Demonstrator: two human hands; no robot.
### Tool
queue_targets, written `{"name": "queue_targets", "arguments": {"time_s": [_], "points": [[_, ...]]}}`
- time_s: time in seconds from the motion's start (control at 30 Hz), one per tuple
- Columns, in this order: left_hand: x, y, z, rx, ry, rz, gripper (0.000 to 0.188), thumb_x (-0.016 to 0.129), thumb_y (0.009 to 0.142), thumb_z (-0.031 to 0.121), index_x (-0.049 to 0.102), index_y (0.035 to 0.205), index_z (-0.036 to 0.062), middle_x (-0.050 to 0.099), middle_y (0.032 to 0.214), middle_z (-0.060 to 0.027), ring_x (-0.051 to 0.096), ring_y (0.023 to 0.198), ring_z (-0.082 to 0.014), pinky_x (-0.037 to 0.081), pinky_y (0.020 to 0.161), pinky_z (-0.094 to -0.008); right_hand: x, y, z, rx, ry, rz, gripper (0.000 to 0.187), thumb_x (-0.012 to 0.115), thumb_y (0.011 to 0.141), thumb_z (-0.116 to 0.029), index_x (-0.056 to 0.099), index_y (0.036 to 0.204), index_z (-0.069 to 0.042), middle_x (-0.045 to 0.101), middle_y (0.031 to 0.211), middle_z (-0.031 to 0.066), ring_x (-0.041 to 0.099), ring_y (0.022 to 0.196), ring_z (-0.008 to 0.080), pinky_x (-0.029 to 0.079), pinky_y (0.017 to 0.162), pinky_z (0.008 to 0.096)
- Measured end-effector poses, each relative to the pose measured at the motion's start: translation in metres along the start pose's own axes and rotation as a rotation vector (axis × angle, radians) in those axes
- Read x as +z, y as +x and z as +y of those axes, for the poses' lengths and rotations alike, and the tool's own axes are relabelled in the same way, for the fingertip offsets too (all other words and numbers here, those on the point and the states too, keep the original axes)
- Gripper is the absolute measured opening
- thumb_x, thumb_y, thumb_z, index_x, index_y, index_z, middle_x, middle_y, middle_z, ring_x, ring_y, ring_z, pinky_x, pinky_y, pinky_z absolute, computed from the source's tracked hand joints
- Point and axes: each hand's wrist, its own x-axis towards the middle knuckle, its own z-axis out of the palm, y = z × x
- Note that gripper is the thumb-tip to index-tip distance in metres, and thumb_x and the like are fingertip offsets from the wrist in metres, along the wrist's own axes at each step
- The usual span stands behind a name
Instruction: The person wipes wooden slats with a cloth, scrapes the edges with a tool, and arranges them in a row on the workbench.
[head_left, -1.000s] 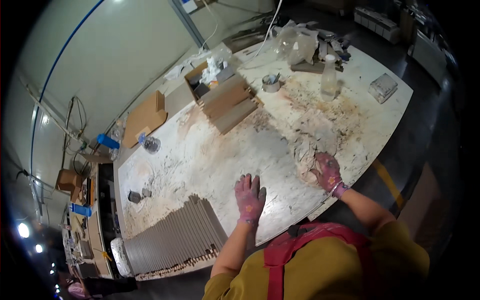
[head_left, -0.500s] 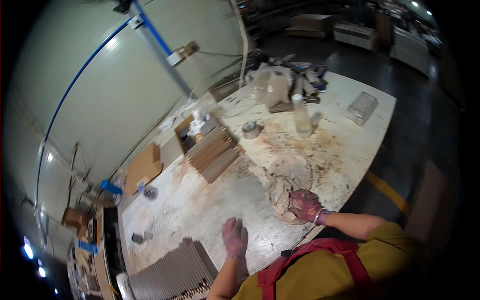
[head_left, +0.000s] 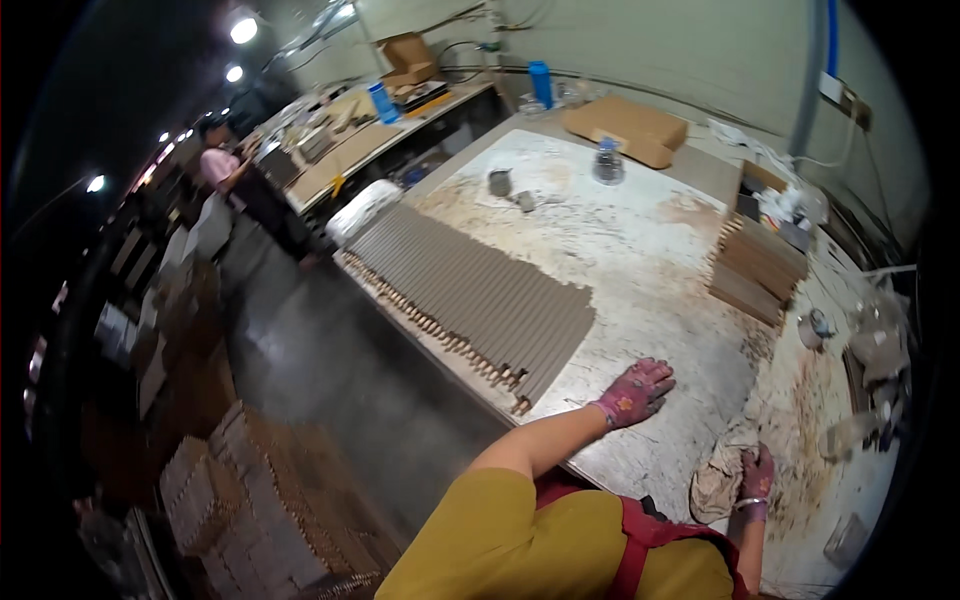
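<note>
My left hand [head_left: 640, 392], in a stained pink-purple glove, lies on the white worktable [head_left: 640, 290] with its fingers stretched out and nothing held. Close to the table's near edge, my right hand [head_left: 758, 474] wears a matching glove and has its fingers closed on a crumpled beige rag [head_left: 716, 482]. The rag rests on the stained tabletop. Left of my left hand, a row of long grey-brown strips [head_left: 480, 290] lies side by side, their pale ends along the table edge.
Stacked brown pieces [head_left: 758, 268], a tape roll [head_left: 815, 328] and a clear bottle [head_left: 848, 436] are on the right. A flat cardboard box [head_left: 626, 130] and a jar [head_left: 607, 162] sit farther back. Stacked pieces [head_left: 250, 490] fill the lower left. A person [head_left: 250, 185] stands far left.
The view has swung left, bringing the strip row, floor stacks and another person into sight. My left hand still lies flat on the table; my right hand still holds the rag.
</note>
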Motion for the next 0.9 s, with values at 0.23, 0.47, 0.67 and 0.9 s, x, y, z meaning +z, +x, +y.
{"name": "queue_targets", "arguments": {"time_s": [0.23, 0.47, 0.67, 0.9], "points": [[-0.006, -0.001, 0.003, 0.080, 0.021, 0.062, 0.032, 0.060, 0.076, 0.016, 0.060, 0.105, 0.0047, 0.054, 0.115, -0.0108, 0.049, 0.112, -0.0284, 0.039, 0.099, -0.0400, -0.085, 0.040, -0.041, -0.067, 0.305, -0.177, 0.048, 0.060, 0.088, -0.026, 0.052, 0.123, 0.006, 0.063, 0.109, 0.0121, 0.058, 0.096, 0.0244, 0.045, 0.087, 0.0353], [-0.005, -0.004, -0.002, 0.019, 0.036, 0.030, 0.033, 0.061, 0.075, 0.019, 0.060, 0.104, 0.0049, 0.054, 0.115, -0.0117, 0.049, 0.112, -0.0286, 0.038, 0.100, -0.0411, -0.087, 0.045, -0.082, -0.029, 0.213, -0.047, 0.035, 0.050, 0.093, -0.019, 0.052, 0.118, 0.005, 0.057, 0.113, 0.0141, 0.053, 0.107, 0.0238, 0.039, 0.094, 0.0347], [-0.002, -0.007, -0.001, 0.038, 0.063, 0.093, 0.032, 0.061, 0.076, 0.019, 0.059, 0.105, 0.0056, 0.054, 0.112, -0.0118, 0.049, 0.112, -0.0284, 0.039, 0.099, -0.0417, -0.005, -0.005, -0.077, -0.111, -0.123, -0.499, 0.056, 0.055, 0.089, -0.034, 0.050, 0.128, 0.007, 0.055, 0.123, 0.0237, 0.050, 0.117, 0.0338, 0.035, 0.102, 0.0393], [0.007, 0.006, 0.000, -0.041, -0.046, -0.026, 0.035, 0.062, 0.072, 0.013, 0.061, 0.107, 0.0051, 0.054, 0.116, -0.0131, 0.048, 0.114, -0.0333, 0.039, 0.099, -0.0433, -0.012, -0.030, -0.063, -0.124, 0.144, -0.002, 0.052, 0.050, 0.085, -0.018, 0.046, 0.132, 0.004, 0.050, 0.133, 0.0179, 0.046, 0.124, 0.0296, 0.032, 0.106, 0.0369]]}}
